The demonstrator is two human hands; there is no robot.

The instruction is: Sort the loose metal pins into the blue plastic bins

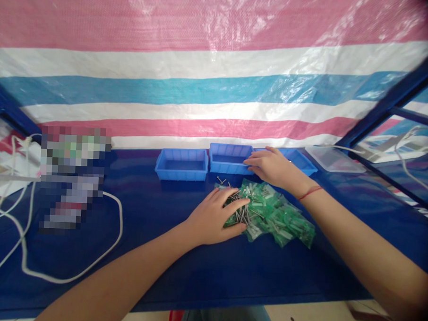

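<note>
- Loose slim grey metal screws [240, 214] lie in a heap on the counter [265, 281], a dark-blue smooth surface, partly under the left hand [214, 219]; they look shiny and straight.
- They point in mixed directions, many with their long axes slanting across one another; a few lie apart at the heap's far edge, near the bins.
- Touching the heap's right side, green-tinted clear plastic packets [282, 218] overlap in a crumpled pile, pale slim pieces showing inside; the pile stretches from far left to near right.
- The left hand's fingers are spread over the screws, palm down, not closed around any.
- The right hand [272, 168], a thin red string bracelet [309, 192] at its wrist, reaches over the right end of the middle blue rectangular plastic bin [231, 168]; its fingers are bent, and I cannot tell whether they grip anything.
- A matching left bin [181, 174] stands just beside; a right bin [307, 168] is partly hidden by that hand.
- Behind hangs a red, white and blue striped plastic sheet [202, 94].
</note>
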